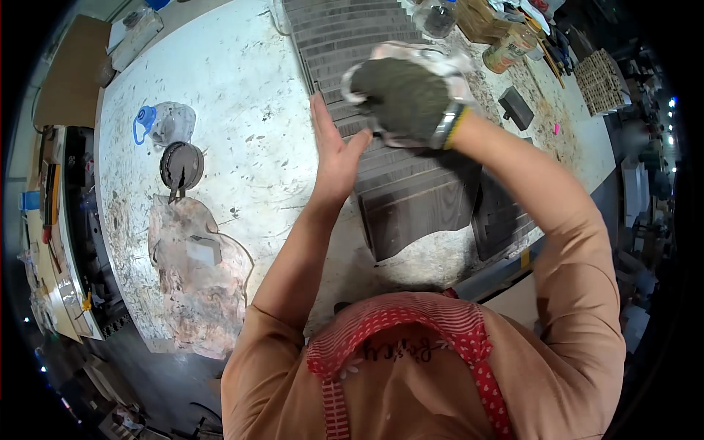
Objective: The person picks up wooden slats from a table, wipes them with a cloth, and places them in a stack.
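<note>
A long row of dark grey-brown wood-grain panels (418,209), overlapping like steps, runs away from me; the nearest one has a curved front edge. My left hand (339,158) is bare. Its fingers lie stretched along the left edge of the row, and its thumb is spread onto the panels. My right hand (407,99) wears a dark, dirty glove and presses a stained pinkish-white cloth (400,51) onto the panels. The motion smears the cloth somewhat, and its fingertips are hidden.
Left on the white, stained table (242,88) are a plastic bottle with a blue cap (172,121), a round dark dish (182,165) with a brush-like tool, and a dirty rag (198,293) bearing a pale block (204,250). At right are a dark block (515,108), a bottle (507,48) and a woven basket (601,81).
</note>
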`<state>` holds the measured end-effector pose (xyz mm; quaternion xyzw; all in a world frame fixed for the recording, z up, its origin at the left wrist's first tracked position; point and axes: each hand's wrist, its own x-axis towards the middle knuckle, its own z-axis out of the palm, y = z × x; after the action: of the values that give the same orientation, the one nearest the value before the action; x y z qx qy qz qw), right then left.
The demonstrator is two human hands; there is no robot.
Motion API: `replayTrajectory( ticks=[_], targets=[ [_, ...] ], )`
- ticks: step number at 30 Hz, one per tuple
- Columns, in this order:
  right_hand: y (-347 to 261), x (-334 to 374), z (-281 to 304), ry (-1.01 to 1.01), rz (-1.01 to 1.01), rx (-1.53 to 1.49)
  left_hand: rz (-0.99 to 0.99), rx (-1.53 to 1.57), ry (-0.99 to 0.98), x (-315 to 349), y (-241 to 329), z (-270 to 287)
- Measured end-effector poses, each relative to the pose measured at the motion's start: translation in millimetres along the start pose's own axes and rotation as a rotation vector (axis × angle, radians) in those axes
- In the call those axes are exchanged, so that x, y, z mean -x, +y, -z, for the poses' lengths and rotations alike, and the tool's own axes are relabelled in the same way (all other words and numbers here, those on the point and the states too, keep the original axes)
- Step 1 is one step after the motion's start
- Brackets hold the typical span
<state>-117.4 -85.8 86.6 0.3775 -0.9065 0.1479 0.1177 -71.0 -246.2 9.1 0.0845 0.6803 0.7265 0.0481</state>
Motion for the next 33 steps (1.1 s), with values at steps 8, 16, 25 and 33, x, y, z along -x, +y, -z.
replayTrajectory(
  ticks=[8,16,25,33],
  targets=[
    [22,12,18,-0.136,-0.240,-0.180,-0.019,-0.052,0.044,2,-5,2],
    [-23,-27,-18,-0.139,-0.103,-0.138,-0.085,0.023,-0.086,-8,-20,2],
    [103,97,72,-0.180,-0.310,0.222,0.045,0.116,-0.055,2,17,1],
    [76,47,91,-0.149,-0.150,-0.063,0.102,-0.062,0.021,-1,24,5]
  ],
)
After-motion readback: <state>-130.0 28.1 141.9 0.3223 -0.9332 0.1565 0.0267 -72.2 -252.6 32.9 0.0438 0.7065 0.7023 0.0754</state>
